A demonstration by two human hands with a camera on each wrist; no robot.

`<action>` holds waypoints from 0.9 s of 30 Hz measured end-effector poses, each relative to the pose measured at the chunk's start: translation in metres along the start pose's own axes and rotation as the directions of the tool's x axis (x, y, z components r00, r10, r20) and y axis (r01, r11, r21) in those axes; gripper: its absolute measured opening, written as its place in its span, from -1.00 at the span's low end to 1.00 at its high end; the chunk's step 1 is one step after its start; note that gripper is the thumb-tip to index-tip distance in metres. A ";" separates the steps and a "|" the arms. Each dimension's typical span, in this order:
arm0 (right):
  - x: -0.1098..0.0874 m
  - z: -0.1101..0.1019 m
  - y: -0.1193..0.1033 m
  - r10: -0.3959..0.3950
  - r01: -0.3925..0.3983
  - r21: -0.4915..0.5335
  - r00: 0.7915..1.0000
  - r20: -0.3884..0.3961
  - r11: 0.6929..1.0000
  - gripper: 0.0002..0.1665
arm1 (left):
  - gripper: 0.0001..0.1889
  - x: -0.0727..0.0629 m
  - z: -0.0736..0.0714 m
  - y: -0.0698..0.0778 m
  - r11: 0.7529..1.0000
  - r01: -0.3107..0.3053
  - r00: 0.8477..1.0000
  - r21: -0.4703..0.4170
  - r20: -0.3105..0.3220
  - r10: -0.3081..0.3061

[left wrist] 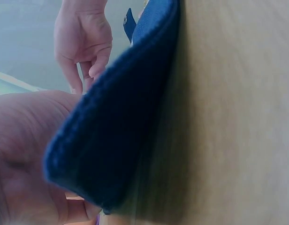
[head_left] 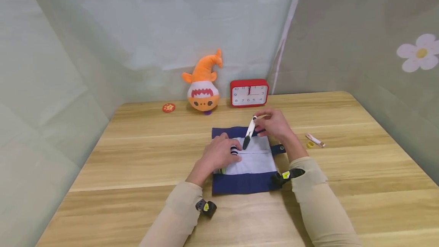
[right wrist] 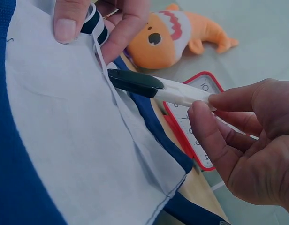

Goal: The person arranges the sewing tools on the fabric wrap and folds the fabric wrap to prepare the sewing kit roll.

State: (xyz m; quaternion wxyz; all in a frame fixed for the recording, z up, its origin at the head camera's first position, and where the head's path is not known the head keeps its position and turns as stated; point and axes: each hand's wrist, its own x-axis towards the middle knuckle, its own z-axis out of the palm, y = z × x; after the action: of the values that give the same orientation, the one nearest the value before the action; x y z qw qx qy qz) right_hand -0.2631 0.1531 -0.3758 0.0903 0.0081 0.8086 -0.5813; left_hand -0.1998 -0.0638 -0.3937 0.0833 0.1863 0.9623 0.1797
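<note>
A flat, round red badge (head_left: 168,107) and a soft orange and white toy shark (head_left: 203,87) sit near the desk's (head_left: 137,163) back edge. The left hand (head_left: 221,152) pinches the pocket (right wrist: 64,108) of a blue and white cloth pouch (head_left: 245,183), spread out mid-desk. A boxy red clock (head_left: 249,93) stands near the back edge. The right hand (head_left: 272,125) pinches a slim white stick with a dark end (head_left: 250,129), right by the pocket's edge. A small yellow ring (head_left: 310,145) lies toward the right edge.
</note>
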 end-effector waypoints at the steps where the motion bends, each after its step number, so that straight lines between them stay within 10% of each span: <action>1: 0.001 0.000 0.001 0.001 -0.001 0.003 1.000 0.003 1.000 -0.60 | -0.71 0.000 0.000 0.000 1.000 0.001 1.000 0.000 0.000 -0.001; 27: 0.006 0.011 0.012 -0.008 0.011 -0.018 0.991 0.136 1.000 -0.56 | -0.68 -0.001 -0.001 0.000 1.000 0.012 1.000 -0.018 0.003 -0.012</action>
State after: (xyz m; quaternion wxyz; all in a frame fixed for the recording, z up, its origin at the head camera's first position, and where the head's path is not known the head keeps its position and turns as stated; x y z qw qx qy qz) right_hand -0.2665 0.1457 -0.3913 0.1423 -0.0361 0.8060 -0.5734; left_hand -0.1988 -0.0645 -0.3929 0.0874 0.1802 0.9616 0.1879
